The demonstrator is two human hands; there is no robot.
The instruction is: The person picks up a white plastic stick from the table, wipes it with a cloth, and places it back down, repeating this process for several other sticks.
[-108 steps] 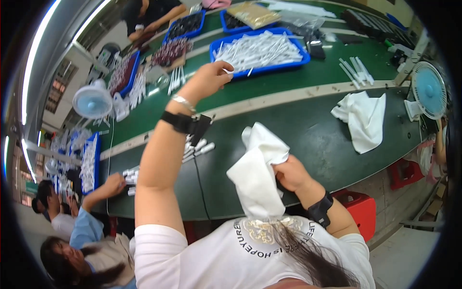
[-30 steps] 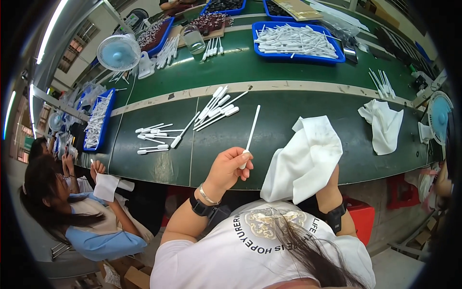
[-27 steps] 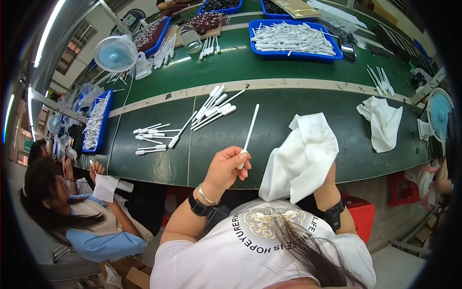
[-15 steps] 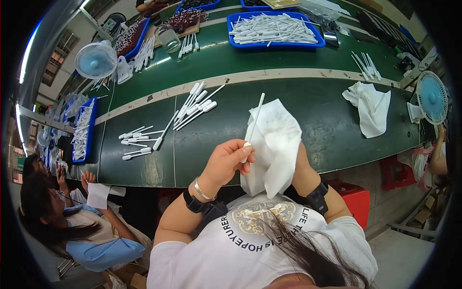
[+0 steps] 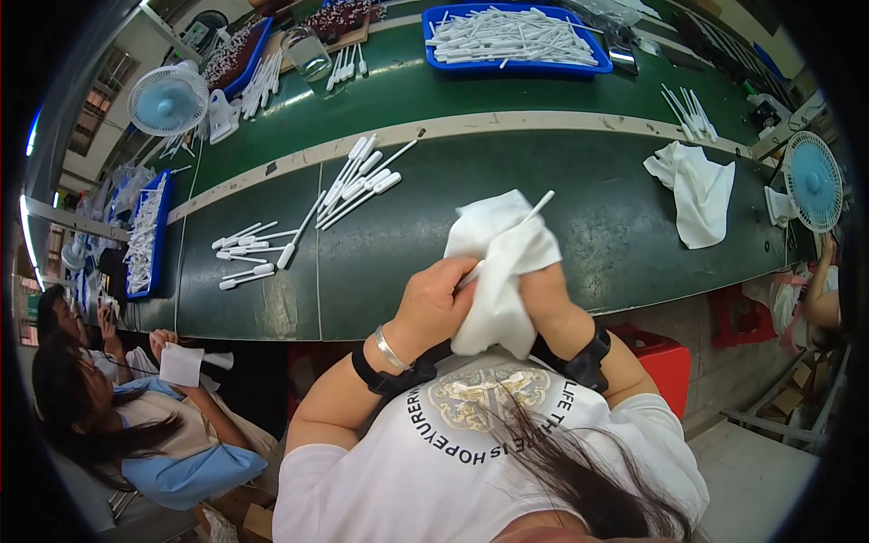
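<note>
A white stick (image 5: 540,204) with a thicker end slants up and to the right, its thin tip sticking out past a white cloth (image 5: 493,321). My left hand (image 5: 433,303) is closed on the stick's lower, thicker end. Around the stick's middle, my right hand (image 5: 547,300) grips the cloth, which hides most of the shaft and that hand's fingertips. On the dark green table to my left lie a bundle of similar white sticks (image 5: 355,185) and a smaller scattered group of them (image 5: 246,249).
A blue tray (image 5: 433,60) heaped with white sticks stands at the back; another blue tray (image 5: 164,244) is at far left. A second cloth (image 5: 695,195) lies right, near a fan (image 5: 813,181). A co-worker (image 5: 154,425) sits left, beside a red stool's opposite side of me (image 5: 665,366).
The cloth in my right hand has folded over the stick, whose shaft was bare before. The stick has tilted further right, and my left hand has moved slightly left.
</note>
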